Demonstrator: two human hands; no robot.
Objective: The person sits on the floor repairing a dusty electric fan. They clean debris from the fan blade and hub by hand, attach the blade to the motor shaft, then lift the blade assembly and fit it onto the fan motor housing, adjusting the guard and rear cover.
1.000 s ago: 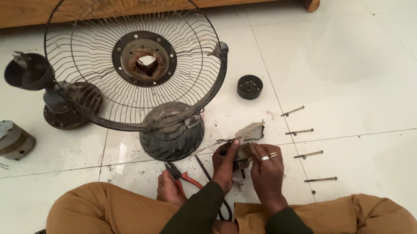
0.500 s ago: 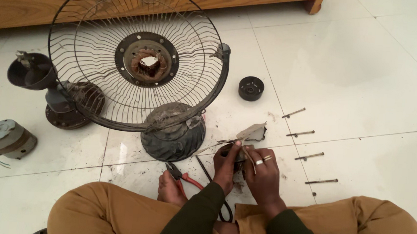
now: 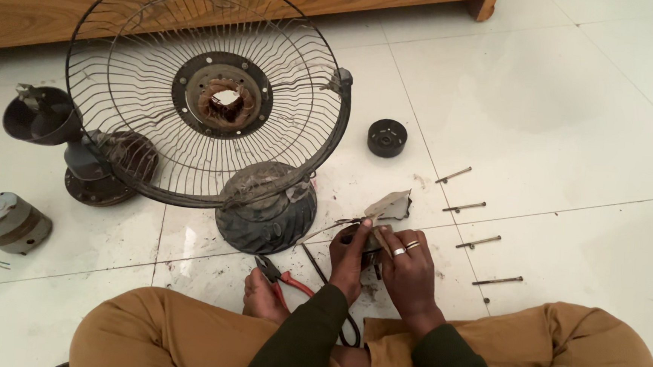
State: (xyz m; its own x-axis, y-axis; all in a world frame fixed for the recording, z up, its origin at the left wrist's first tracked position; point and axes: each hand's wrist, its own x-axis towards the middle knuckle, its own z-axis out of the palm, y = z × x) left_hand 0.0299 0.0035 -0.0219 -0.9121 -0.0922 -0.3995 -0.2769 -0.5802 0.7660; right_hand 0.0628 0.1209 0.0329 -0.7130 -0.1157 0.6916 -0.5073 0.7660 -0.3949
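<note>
I sit cross-legged on a white tiled floor. My left hand [image 3: 350, 257] and my right hand [image 3: 406, 265] together grip a small dark fan part [image 3: 369, 244] just above the floor, with a pale torn piece [image 3: 390, 205] sticking up behind it. Thin wires run from the part toward the dusty dome-shaped fan motor housing [image 3: 267, 209] to the left. A round wire fan guard [image 3: 147, 150] stands tilted on that housing. Red-handled pliers [image 3: 281, 275] lie by my bare foot.
Several long bolts [image 3: 478, 242] lie in a row to the right. A black round cap [image 3: 387, 137] sits behind them. At the left are a dark fan base part [image 3: 41, 114] and a small grey motor [image 3: 5, 222]. A wooden furniture edge [image 3: 42, 7] runs along the back.
The view has shifted slightly. My hands stay on the small part with only small finger movement. Nothing else on the floor has moved.
</note>
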